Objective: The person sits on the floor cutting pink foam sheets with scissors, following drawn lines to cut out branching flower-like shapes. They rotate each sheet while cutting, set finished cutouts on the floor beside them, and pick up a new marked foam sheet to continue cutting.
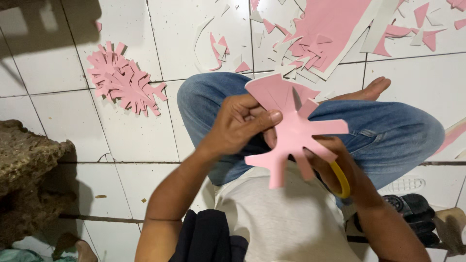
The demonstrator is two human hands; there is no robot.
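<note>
Closest in, the pink cutout (291,128) sat right over the person's lap, held up above the jeans (388,131), and everything else is placed from it. The left hand (240,123) was closed on its left edge, thumb flat on top and fingers curled beneath, pinching near the hub where the petals meet. Just below and right of the cutout, the right hand (335,162) was mostly hidden behind the sheet; it gripped the yellow handle (342,179) of what looked like scissors, fingers wrapped shut, blades out of sight.

The sheet looked light and thin, probably craft foam or card: its long petals stuck out straight without drooping, so fairly springy, yet they would likely bend or tear if pulled by a tip. Holding it at the centre, as the left hand did, seemed the safe grip.

Far left of the cutout, on the white tile floor (126,136), lay a pile of finished pink shapes (124,80). Beyond the cutout, above it, were pink and white scraps (296,53) and a big cut sheet (335,24). A bare foot (371,90) rested just up and right.
</note>
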